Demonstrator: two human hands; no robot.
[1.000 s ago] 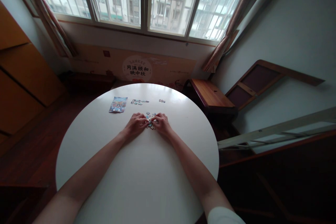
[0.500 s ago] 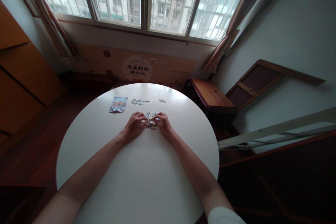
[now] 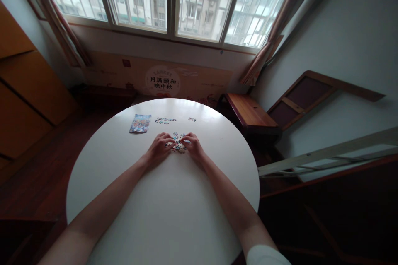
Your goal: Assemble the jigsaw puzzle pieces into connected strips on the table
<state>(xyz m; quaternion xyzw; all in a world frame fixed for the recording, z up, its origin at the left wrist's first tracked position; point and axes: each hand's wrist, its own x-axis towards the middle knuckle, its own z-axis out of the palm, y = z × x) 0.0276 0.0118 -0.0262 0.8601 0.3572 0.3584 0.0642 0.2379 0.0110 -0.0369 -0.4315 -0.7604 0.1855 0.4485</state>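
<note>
A small pile of jigsaw pieces point(image 3: 179, 147) lies on the white round table point(image 3: 174, 207), in front of me. My left hand point(image 3: 160, 145) rests at the pile's left edge, fingers curled and fingertips closed in among the pieces. From the right, my right hand point(image 3: 193, 145) reaches into the same pile with its thumb and fingers pinched together. What either pinch holds is too small to make out. Beyond the hands lie a group of jigsaw pieces in rows point(image 3: 166, 120) and a smaller cluster of pieces point(image 3: 192, 119) to its right.
A blue printed picture sheet or packet point(image 3: 140, 124) lies on the table, left of the rows. A wooden bench point(image 3: 248, 109) stands beyond the table's right edge. Barred windows point(image 3: 171, 0) and a printed banner point(image 3: 192, 74) line the far side; orange cabinets point(image 3: 27, 87) stand left.
My fingers have shifted very slightly at the pile, and a few pieces between them look rearranged. The rows, the cluster and the blue sheet stay where they were.
</note>
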